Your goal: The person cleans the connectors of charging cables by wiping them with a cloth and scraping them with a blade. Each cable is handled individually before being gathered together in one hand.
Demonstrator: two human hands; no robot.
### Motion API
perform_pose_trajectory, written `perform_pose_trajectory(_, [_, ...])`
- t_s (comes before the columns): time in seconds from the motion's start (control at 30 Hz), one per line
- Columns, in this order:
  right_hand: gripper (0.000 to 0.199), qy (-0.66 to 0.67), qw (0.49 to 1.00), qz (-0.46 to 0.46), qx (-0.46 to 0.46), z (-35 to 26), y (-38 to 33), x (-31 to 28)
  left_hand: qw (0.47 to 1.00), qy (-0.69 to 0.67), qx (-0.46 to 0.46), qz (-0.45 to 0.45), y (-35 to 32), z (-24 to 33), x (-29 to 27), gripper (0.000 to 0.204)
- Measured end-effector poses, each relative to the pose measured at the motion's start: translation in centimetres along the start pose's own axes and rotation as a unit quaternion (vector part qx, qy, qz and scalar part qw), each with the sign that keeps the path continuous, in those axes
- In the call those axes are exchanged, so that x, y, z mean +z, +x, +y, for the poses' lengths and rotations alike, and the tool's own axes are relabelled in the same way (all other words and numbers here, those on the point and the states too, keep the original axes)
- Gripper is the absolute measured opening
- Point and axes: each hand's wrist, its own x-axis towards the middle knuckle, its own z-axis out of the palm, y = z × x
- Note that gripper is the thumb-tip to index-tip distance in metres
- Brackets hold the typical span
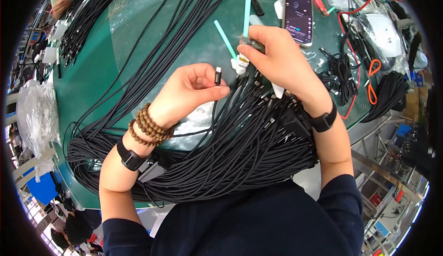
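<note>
**benchrat:** so what's the surface here? looks like a green table [87, 80], rounded along the near edge.

**wirenut:** yep, green top with a clear plastic sheet [138, 11] laid over the middle. Biggest thing on it is a fat bundle of black cables [240, 154] looped across the front, with loose strands fanning toward the far side.

**benchrat:** and at the back?

**wirenut:** a smartphone [298, 15] lying flat with its screen lit, a red lighter [319, 3] just beside it, a red wire [344, 25] curving down the right side, plus a smaller coil of black cable [340, 74] near an orange loop [372, 78]. More black cables [83, 25] are on the far left.
</note>
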Motion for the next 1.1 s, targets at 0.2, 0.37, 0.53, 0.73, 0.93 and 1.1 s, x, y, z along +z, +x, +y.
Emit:
perform_pose_trajectory(0.2, [0.016,-0.154,0.987,0.044,0.014,0.5,-0.5,0.3,0.998,-0.050,0.007,0.033,-0.8,1.2,0.1,0.015])
perform_pose_trajectory(0.37, [0.014,0.008,0.999,0.050,0.001,-2.7,-1.4,-0.6,0.995,-0.053,0.043,0.074,-1.5,1.4,-0.1,0.016])
perform_pose_trajectory(0.53, [0.012,0.057,0.998,0.013,-0.012,-3.7,-2.0,-0.2,0.996,-0.048,0.055,0.046,-1.2,1.6,-0.1,0.016])
perform_pose_trajectory(0.73, [0.011,0.042,0.998,0.027,-0.028,-3.9,-1.9,0.1,0.996,-0.056,0.061,0.038,-1.4,1.7,-0.1,0.016])
perform_pose_trajectory(0.93, [0.010,0.099,0.995,-0.002,-0.018,-3.5,-2.0,0.5,0.994,-0.076,0.065,0.036,-1.4,1.5,-0.3,0.016])
perform_pose_trajectory(1.1, [0.010,0.023,0.998,0.048,-0.040,-4.0,-2.0,0.3,0.995,-0.064,0.060,0.038,-1.4,1.6,-0.3,0.016])
